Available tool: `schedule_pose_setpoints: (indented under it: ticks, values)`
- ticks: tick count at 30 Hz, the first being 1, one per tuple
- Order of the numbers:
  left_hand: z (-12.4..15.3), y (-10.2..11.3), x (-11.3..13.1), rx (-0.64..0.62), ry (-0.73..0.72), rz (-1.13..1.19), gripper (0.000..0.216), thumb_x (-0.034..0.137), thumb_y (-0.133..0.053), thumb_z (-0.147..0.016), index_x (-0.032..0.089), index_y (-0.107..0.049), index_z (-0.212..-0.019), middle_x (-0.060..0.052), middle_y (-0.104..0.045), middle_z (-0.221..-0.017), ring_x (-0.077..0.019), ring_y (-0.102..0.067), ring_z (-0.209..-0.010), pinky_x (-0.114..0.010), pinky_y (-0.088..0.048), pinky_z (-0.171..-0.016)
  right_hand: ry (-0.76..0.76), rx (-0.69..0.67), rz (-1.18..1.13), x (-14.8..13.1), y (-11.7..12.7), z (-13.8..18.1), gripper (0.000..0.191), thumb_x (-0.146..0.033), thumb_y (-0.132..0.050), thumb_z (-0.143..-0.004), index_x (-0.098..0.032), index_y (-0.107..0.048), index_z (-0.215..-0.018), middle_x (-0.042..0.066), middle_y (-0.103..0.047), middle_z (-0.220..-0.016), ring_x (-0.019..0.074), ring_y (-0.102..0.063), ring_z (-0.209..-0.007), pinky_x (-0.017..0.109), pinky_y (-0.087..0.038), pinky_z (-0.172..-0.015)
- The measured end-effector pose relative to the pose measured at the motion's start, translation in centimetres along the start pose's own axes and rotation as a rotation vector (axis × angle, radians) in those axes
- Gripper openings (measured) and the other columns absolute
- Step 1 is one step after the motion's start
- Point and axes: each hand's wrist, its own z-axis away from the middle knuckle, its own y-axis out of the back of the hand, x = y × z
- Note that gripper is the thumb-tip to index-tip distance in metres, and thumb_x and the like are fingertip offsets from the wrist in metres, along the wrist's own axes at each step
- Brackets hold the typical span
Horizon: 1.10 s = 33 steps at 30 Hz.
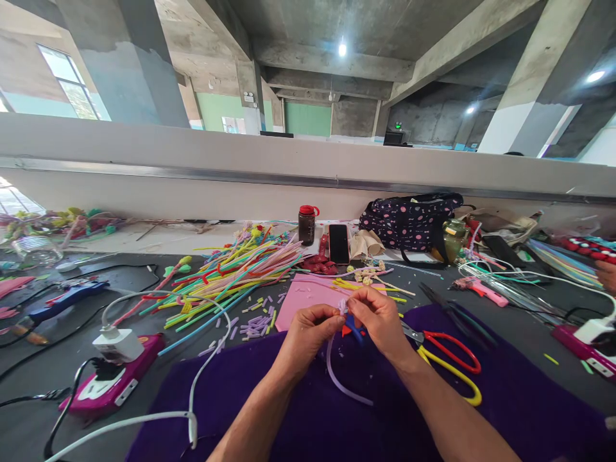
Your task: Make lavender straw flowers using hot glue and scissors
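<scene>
Lilac strand [337, 380] is trailing toward me across the purple cloth [520, 391], its long axis climbing away to the top end, which my left hand [308, 328] and right hand [380, 317] are both pinching between fingertips, equally near it, just short of the pink sheet [308, 295].

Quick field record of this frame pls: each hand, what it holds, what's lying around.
left hand: grip pinched on lilac strand, upper end
right hand: grip pinched on the strand's tip, close to the left hand
strand: curves down over purple cloth
scissors: red and yellow handles, on the cloth right of the hands, untouched
pink sheet: flat, behind the hands
stick pile: multicoloured, left of the sheet
bottle: upright, red cap, rear
</scene>
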Motion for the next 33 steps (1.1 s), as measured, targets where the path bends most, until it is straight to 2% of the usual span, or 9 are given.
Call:
schedule_pose_setpoints:
  ticks: [4, 9, 13, 17, 21, 25, 33]
  values:
    - [-0.01, 0.17, 0.08, 0.001, 0.040, 0.037, 0.021, 0.034, -0.067, -0.067, 0.014, -0.063, -0.065, 0.002, -0.055, -0.055, -0.0045, -0.036, -0.044, -0.018, -0.022, -0.040, 0.030, 0.020, 0.007, 0.09, 0.15, 0.06, 0.015, -0.027, -0.055, -0.079, -0.017, -0.056, -0.067, -0.005, -0.050, -0.052, 0.0082, -0.046, -0.044, 0.020, -0.036, -0.044]
    - [-0.10, 0.54, 0.04, -0.012, 0.111, 0.189, 0.021, 0.034, -0.066, -0.069, 0.013, -0.064, -0.070, 0.001, -0.056, -0.059, -0.0027, -0.037, -0.042, -0.016, -0.020, -0.037, 0.076, 0.097, -0.002, 0.37, 0.37, 0.22, 0.021, -0.031, -0.051, -0.083, -0.017, -0.056, -0.068, -0.003, -0.053, -0.058, 0.0081, -0.046, -0.045, 0.021, -0.037, -0.046]
    - [-0.25, 0.79, -0.06, -0.055, 0.212, 0.279, 0.022, 0.034, -0.067, -0.068, 0.012, -0.063, -0.072, 0.001, -0.055, -0.057, -0.0023, -0.038, -0.039, -0.015, -0.018, -0.034, 0.089, 0.124, -0.007, 0.65, 0.26, 0.35, 0.013, -0.028, -0.053, -0.082, -0.018, -0.057, -0.075, -0.004, -0.051, -0.058, 0.0079, -0.045, -0.046, 0.020, -0.037, -0.046]
    - [-0.33, 0.87, -0.06, -0.081, 0.229, 0.359, 0.021, 0.032, -0.067, -0.069, 0.012, -0.062, -0.073, 0.001, -0.054, -0.056, -0.0017, -0.038, -0.037, -0.014, -0.018, -0.033, 0.102, 0.121, -0.009, 0.76, 0.10, 0.43, 0.009, -0.026, -0.056, -0.080, -0.018, -0.054, -0.076, -0.006, -0.046, -0.055, 0.0079, -0.044, -0.047, 0.020, -0.036, -0.046]
    - [-0.24, 0.75, 0.01, -0.064, 0.217, 0.326, 0.021, 0.032, -0.067, -0.069, 0.012, -0.062, -0.072, 0.001, -0.055, -0.056, -0.0019, -0.038, -0.038, -0.014, -0.018, -0.033, 0.073, 0.074, -0.020, 0.54, -0.08, 0.48, 0.011, -0.025, -0.056, -0.079, -0.017, -0.054, -0.071, -0.006, -0.047, -0.056, 0.0073, -0.043, -0.047, 0.019, -0.036, -0.046]
    - [-0.07, 0.54, 0.08, -0.048, 0.172, 0.263, 0.021, 0.033, -0.067, -0.068, 0.013, -0.061, -0.070, 0.001, -0.056, -0.058, -0.0025, -0.038, -0.040, -0.015, -0.019, -0.035, 0.023, 0.022, -0.054, 0.45, -0.38, 0.52, 0.011, -0.026, -0.055, -0.079, -0.016, -0.058, -0.074, -0.006, -0.047, -0.052, 0.0072, -0.042, -0.044, 0.018, -0.034, -0.043]
    - [-0.06, 0.39, -0.07, -0.044, 0.117, 0.139, 0.022, 0.035, -0.066, -0.069, 0.013, -0.061, -0.066, 0.001, -0.056, -0.058, -0.0037, -0.038, -0.043, -0.016, -0.021, -0.037, 0.030, 0.034, -0.062, 0.73, -0.36, 0.46, 0.012, -0.026, -0.055, -0.080, -0.016, -0.059, -0.075, -0.005, -0.048, -0.053, 0.0076, -0.042, -0.045, 0.019, -0.035, -0.044]
